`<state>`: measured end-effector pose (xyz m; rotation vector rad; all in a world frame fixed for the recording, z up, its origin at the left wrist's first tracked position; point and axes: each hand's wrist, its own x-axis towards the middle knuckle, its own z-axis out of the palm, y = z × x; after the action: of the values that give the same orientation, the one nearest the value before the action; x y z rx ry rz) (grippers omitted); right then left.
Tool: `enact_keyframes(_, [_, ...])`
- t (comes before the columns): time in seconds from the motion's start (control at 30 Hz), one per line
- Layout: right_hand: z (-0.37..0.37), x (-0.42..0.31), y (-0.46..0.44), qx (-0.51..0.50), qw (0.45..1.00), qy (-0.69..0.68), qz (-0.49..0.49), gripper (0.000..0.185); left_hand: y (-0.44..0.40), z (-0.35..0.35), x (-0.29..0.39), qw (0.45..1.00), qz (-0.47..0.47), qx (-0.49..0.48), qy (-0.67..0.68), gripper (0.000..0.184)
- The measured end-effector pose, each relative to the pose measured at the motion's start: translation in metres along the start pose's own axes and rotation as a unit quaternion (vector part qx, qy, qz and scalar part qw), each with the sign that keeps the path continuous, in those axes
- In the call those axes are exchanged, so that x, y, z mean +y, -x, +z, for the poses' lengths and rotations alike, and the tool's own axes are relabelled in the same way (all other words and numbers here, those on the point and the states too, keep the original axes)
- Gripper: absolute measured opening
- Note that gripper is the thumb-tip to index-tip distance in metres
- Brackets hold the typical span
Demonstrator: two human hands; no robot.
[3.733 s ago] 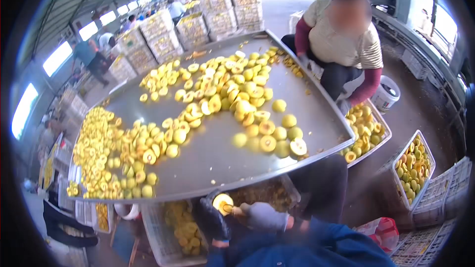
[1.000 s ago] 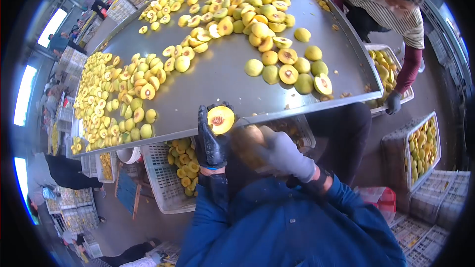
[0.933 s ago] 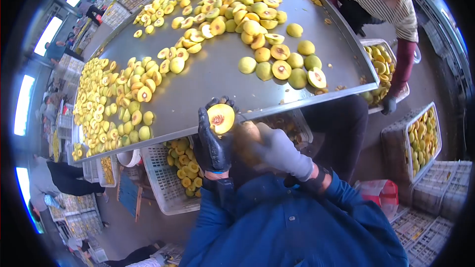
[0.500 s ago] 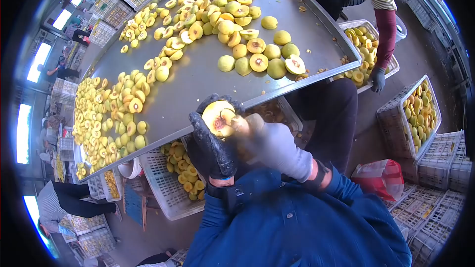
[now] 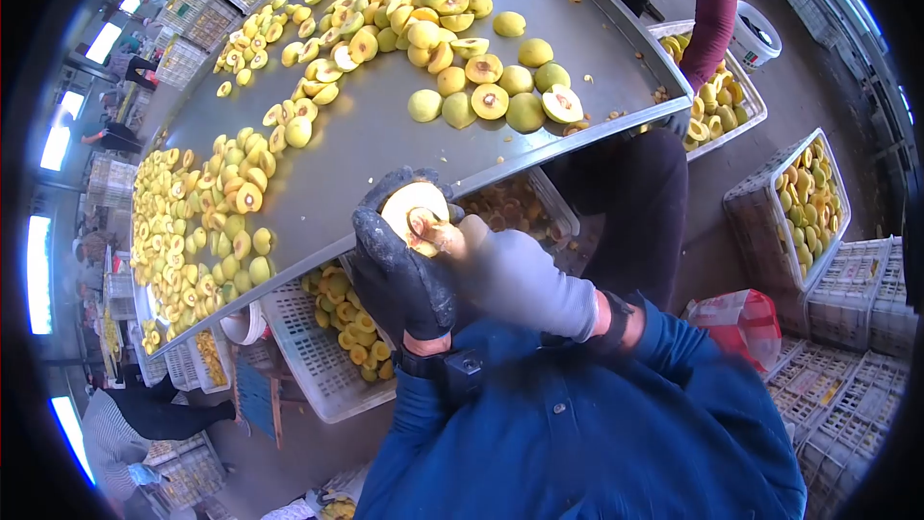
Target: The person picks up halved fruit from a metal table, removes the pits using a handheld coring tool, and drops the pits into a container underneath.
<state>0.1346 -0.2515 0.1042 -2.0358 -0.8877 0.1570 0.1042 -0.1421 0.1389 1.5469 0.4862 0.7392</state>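
In the middle of the view, my left hand, in a dark, stained glove, cups a halved yellow peach with its cut face up. My right hand, in a pale glove and blurred, grips a small pitting tool by its short handle. The tool's thin curved end rests in the center of the cut face. Fingers of the right hand largely hide the handle. Both hands are just off the near edge of a metal table where many peach halves lie.
Below the table edge stand a white crate of peach halves and a crate with scraps. At right, a co-worker's sleeve reaches to another crate. Further right are a filled crate, stacked crates and a red bag.
The view has shifted slightly, and my hands sit a little further left. The tool's curved end now shows in the peach's center. The co-worker's hand has moved toward the table's corner.
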Motion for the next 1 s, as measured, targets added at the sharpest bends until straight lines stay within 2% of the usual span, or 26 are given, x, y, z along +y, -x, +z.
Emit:
enact_keyframes(0.07, [-0.005, -0.003, -0.002, -0.033, 0.999, 0.006, 0.016, 0.023, -0.003, -0.001, -0.001, 0.997, 0.047, 0.002, -0.063, 0.045])
enact_keyframes(0.13, [-0.020, -0.007, -0.002, -0.068, 0.980, -0.185, 0.036, 0.022, -0.006, -0.001, -0.002, 0.988, 0.100, 0.000, -0.116, 0.036])
enact_keyframes(0.17, [-0.026, -0.007, -0.002, -0.084, 0.956, -0.279, 0.044, 0.023, -0.007, -0.002, -0.004, 0.992, 0.094, 0.001, -0.087, 0.028])
enact_keyframes(0.2, [-0.029, -0.006, -0.003, -0.113, 0.942, -0.312, 0.059, 0.023, -0.008, -0.004, -0.006, 0.994, 0.088, 0.004, -0.059, 0.020])
enact_keyframes(0.27, [-0.033, -0.004, -0.004, -0.168, 0.906, -0.377, 0.088, 0.024, -0.014, -0.012, -0.007, 0.985, 0.144, -0.048, -0.086, 0.022])
enact_keyframes(0.33, [-0.038, -0.005, 0.002, -0.152, 0.949, -0.267, 0.070, 0.024, -0.018, -0.016, -0.008, 0.969, 0.199, -0.101, -0.108, 0.025])
enact_keyframes(0.4, [-0.039, -0.010, 0.001, -0.146, 0.970, -0.186, 0.058, 0.024, -0.020, -0.019, 0.001, 0.975, 0.150, -0.140, -0.080, 0.035])
enact_keyframes(0.43, [-0.045, -0.016, -0.003, -0.212, 0.936, -0.256, 0.115, 0.023, -0.021, -0.023, -0.002, 0.980, 0.126, -0.142, -0.062, 0.040])
enact_keyframes(0.5, [-0.060, -0.027, -0.007, -0.333, 0.830, -0.385, 0.229, 0.023, -0.019, -0.034, -0.026, 0.989, 0.075, -0.129, -0.019, 0.048])
enact_keyframes(0.53, [-0.053, -0.020, -0.006, -0.306, 0.851, -0.392, 0.167, 0.022, -0.017, -0.036, -0.035, 0.992, 0.046, -0.115, 0.006, 0.052])
enact_keyframes(0.6, [-0.025, 0.007, 0.002, -0.247, 0.881, -0.402, 0.043, 0.022, -0.016, -0.037, -0.040, 0.991, 0.079, -0.104, -0.001, 0.045])
enact_keyframes(0.63, [-0.023, 0.017, -0.002, -0.261, 0.910, -0.323, -0.011, 0.015, -0.015, -0.044, -0.056, 0.980, 0.143, -0.065, -0.122, 0.041])
enact_keyframes(0.73, [-0.019, 0.017, -0.004, -0.258, 0.879, -0.401, 0.021, 0.021, -0.011, -0.066, -0.101, 0.980, 0.112, -0.057, -0.153, 0.030])
enact_keyframes(0.77, [-0.013, 0.022, -0.004, -0.283, 0.856, -0.430, 0.040, 0.019, -0.004, -0.067, -0.105, 0.996, -0.003, -0.087, -0.010, 0.035])
enact_keyframes(0.87, [-0.013, 0.016, -0.001, -0.347, 0.752, -0.546, 0.125, 0.017, 0.002, -0.020, -0.033, 0.994, 0.074, -0.076, -0.017, 0.046])
enact_keyframes(0.9, [-0.005, 0.015, -0.001, -0.298, 0.741, -0.598, 0.066, 0.016, -0.001, -0.014, -0.027, 0.977, -0.023, -0.129, 0.168, 0.050])
enact_keyframes(0.93, [0.002, 0.022, 0.001, -0.294, 0.745, -0.597, 0.040, 0.016, -0.005, -0.009, -0.026, 0.914, -0.117, -0.175, 0.346, 0.054])
enact_keyframes(1.0, [0.016, 0.036, -0.003, -0.292, 0.751, -0.592, -0.019, 0.016, -0.017, -0.003, -0.028, 0.954, -0.069, -0.110, 0.271, 0.056])
